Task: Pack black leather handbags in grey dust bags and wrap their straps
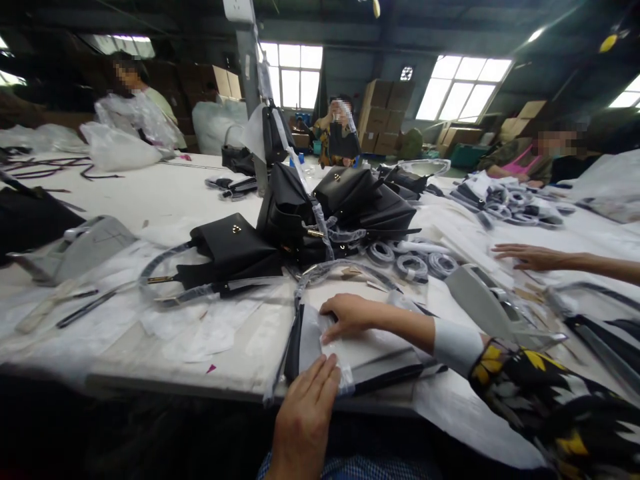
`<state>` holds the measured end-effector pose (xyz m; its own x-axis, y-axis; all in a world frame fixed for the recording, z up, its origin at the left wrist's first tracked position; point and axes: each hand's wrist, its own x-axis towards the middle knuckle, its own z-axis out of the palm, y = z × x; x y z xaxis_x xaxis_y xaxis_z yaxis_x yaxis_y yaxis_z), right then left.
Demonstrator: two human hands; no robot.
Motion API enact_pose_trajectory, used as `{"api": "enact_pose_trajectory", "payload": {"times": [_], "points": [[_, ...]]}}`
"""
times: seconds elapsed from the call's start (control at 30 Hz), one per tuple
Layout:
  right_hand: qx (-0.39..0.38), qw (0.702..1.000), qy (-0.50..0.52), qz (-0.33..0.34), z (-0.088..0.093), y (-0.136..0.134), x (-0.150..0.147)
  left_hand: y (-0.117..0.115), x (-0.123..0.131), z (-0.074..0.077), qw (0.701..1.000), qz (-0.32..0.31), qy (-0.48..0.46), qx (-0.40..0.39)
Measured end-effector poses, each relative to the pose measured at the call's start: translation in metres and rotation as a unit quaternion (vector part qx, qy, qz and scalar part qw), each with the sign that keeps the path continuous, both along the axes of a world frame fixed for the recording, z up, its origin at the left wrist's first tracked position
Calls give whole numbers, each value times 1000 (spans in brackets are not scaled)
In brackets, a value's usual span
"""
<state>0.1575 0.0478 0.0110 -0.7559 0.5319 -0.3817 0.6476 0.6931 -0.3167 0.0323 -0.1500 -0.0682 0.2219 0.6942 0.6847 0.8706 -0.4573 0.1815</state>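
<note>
No text, label, brand, number or sign could be read anywhere in view; any print on the stacked cartons [383, 110] was too small and blurred to make out.

Single view, head-worn. Looks forward and down across the bench [173, 183], front edge [200, 388] close below, windows [300, 83] far off across this room.
</note>
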Motion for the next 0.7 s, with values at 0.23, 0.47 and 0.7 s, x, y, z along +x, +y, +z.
{"api": "enact_pose_trajectory", "payload": {"times": [0.23, 0.47, 0.7], "points": [[-139, 990, -15, 9, -12, 38, -11, -1, 0, 1, 1000, 7, 11, -11], [-59, 994, 85, -39, -20, 27, -2, -1, 1, 2, 1000, -2, 21, -1], [122, 966, 155, -166, 17, 3, 86, -10, -17, 24, 990, -78, -73, -97]]}}
